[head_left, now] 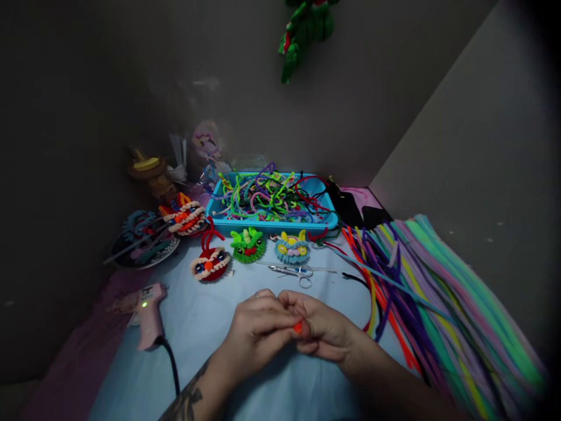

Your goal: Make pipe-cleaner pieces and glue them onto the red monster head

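My left hand (263,321) and my right hand (322,327) meet over the front of the table. A small bright orange piece (298,327), mostly hidden by the fingers, is pinched between them; it looks like bent pipe cleaner, though its full shape does not show. Just beyond the hands lie silver scissors (302,272). Behind these sit three fuzzy animal heads made of pipe cleaner: a red and cream one (210,264), a green one (248,245) and a blue and yellow one (292,248).
A blue tray (272,224) full of tangled pipe-cleaner scraps stands at the back. Long coloured pipe cleaners (438,304) cover the right side. On the left lies a pink glue gun (151,316) with its lamp lit and a black cord. A dark plate (144,257) holds more pieces.
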### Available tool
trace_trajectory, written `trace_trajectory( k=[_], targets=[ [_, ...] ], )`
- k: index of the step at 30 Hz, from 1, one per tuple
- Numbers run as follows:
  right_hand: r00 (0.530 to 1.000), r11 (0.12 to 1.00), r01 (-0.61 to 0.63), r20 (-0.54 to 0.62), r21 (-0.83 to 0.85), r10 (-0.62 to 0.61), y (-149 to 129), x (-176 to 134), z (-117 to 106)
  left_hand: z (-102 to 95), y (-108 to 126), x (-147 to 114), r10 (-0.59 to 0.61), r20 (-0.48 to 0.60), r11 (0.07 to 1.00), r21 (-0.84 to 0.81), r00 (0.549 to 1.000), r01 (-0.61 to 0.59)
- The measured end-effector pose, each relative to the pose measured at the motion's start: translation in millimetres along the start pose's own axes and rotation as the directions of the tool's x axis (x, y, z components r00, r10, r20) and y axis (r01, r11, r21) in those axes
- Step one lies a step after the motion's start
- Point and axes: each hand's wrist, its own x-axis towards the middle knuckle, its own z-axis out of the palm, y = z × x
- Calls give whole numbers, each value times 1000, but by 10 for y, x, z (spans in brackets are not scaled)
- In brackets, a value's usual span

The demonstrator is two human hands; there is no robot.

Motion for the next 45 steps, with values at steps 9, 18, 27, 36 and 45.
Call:
trace_trajectory(
  k=[9,18,27,36,45],
  targets=[
    [861,796,437,-62,-418,-505,6,-45,144,-7,-33,-14,-539,7,775,-389,842,499],
    [515,-316,265,411,-911,-752,-99,-170,130,31,-90,-26,-697,217,523,-498,683,692],
    [566,-245,265,356,-933,-744,-114,-148,191,36,-148,-76,-788,284,356,-515,547,780],
    [582,-329,327,463,-886,-668,-102,-181,157,56,-148,-56,-812,328,259,-540,483,801],
    [516,-418,207,461,-885,-721,-54,-123,112,92,-129,-24,-832,243,297,-564,498,771]
  ],
)
